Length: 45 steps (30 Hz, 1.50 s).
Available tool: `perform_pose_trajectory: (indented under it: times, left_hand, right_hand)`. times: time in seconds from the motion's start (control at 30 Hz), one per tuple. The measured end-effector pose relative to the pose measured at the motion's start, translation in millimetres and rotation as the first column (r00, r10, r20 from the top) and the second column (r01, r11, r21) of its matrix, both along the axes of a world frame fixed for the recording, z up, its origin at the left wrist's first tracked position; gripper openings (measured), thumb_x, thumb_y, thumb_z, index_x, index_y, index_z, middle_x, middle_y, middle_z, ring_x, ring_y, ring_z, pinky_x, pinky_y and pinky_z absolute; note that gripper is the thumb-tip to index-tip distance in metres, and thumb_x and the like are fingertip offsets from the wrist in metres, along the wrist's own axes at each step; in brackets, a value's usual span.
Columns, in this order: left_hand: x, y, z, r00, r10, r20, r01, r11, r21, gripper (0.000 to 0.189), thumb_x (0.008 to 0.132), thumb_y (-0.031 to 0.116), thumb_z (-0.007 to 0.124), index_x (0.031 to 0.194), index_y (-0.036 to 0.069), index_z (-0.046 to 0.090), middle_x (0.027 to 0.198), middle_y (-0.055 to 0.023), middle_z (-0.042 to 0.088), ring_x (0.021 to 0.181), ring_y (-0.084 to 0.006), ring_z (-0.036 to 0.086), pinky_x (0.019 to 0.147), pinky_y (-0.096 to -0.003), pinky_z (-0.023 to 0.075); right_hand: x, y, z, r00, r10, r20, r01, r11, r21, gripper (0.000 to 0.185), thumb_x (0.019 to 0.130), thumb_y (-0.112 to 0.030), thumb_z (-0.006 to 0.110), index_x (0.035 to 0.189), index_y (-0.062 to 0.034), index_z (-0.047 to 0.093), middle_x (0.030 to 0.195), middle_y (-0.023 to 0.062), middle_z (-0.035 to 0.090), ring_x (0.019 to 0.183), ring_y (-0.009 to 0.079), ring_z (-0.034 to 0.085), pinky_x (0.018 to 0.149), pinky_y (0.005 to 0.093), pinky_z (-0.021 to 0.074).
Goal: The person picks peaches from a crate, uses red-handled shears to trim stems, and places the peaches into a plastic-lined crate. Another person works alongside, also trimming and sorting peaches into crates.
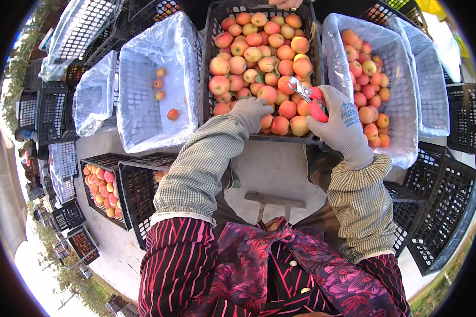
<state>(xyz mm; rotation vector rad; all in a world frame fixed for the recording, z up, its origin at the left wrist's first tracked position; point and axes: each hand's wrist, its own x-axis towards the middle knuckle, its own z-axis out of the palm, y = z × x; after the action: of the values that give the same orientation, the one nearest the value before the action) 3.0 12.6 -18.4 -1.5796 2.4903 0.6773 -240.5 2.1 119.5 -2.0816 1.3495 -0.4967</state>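
Note:
A black plastic crate (319, 71) full of red-yellow apples (238, 65) stands before me. My left hand (252, 113), in a grey glove, reaches onto the apples near the crate's front edge; its fingertips are among them, and whether they grip one is unclear. My right hand (339, 123), gloved too, holds red-handled pruning shears (309, 97) over the crate's front right part, their metal blades pointing up and left. To the right a crate lined with clear plastic (404, 99) holds many apples (367, 79); the lined crate (133, 95) on the left holds several apples (173, 115).
Another person's hand (285, 3) rests at the main crate's far edge. Further lined crates (95, 95) flank both sides. Black crates (137, 194) with apples stand low at left, and black crates (440, 206) are stacked at lower right. A grey surface (269, 166) lies between my legs.

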Motion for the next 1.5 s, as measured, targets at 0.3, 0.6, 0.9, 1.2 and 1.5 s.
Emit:
perform_pose_trajectory:
  times: [0.3,0.6,0.9,1.2,1.5]
  left_hand:
    - [-11.1,-13.0,19.2,0.068,0.877,-0.476,-0.279,0.474,0.835,0.052,0.082,0.023,0.072,0.122,-0.003,0.051,0.113,-0.0168,0.062,0.104,-0.0330,0.064,0.090,-0.0417,0.0545]
    - [18.0,23.7,88.5,-0.676,0.659,-0.330,0.335,0.674,0.659,0.052,0.092,0.026,0.064,0.135,0.003,0.048,0.135,-0.0158,0.055,0.122,-0.0359,0.056,0.094,-0.0515,0.0540]
    - [10.9,22.4,83.0,-0.627,0.724,-0.288,0.491,0.654,0.575,0.050,0.099,0.036,0.049,0.136,0.002,0.044,0.127,-0.0202,0.056,0.115,-0.0385,0.059,0.101,-0.0539,0.0482]
    - [-3.6,23.4,95.7,-0.616,0.695,-0.371,0.383,0.676,0.630,0.057,0.096,0.040,0.058,0.134,0.000,0.046,0.123,-0.0177,0.059,0.107,-0.0330,0.062,0.096,-0.0513,0.0500]
    - [77.6,6.8,80.6,-0.607,0.551,-0.572,-0.035,0.701,0.712,0.040,0.095,0.032,0.058,0.122,0.003,0.056,0.108,-0.0143,0.064,0.088,-0.0284,0.064,0.075,-0.0433,0.0556]
  right_hand:
    - [-6.2,-0.4,-4.5,0.998,-0.010,0.063,0.010,1.000,0.003,0.042,0.074,-0.019,0.068,0.108,0.0000,0.054,0.091,0.0148,0.057,0.085,0.0300,0.058,0.077,0.0398,0.0471]
    - [20.2,11.1,-12.3,0.991,0.122,-0.058,-0.129,0.983,-0.130,0.046,0.071,-0.021,0.071,0.110,-0.0008,0.057,0.098,0.0171,0.062,0.097,0.0359,0.060,0.086,0.0442,0.0488]
    - [44.2,10.9,-22.1,0.999,0.002,-0.053,-0.014,0.976,-0.219,0.036,0.073,-0.023,0.072,0.101,-0.0062,0.057,0.091,0.0152,0.060,0.088,0.0347,0.060,0.076,0.0460,0.0490]
    - [59.4,17.6,-21.1,0.986,-0.122,-0.115,0.081,0.947,-0.311,0.036,0.074,-0.028,0.074,0.099,-0.0073,0.057,0.088,0.0135,0.061,0.086,0.0324,0.062,0.073,0.0440,0.0488]
    - [57.3,24.7,-16.3,0.904,0.343,-0.257,-0.392,0.904,-0.173,0.026,0.074,-0.024,0.073,0.088,-0.0081,0.057,0.079,0.0081,0.065,0.078,0.0297,0.066,0.069,0.0435,0.0495]
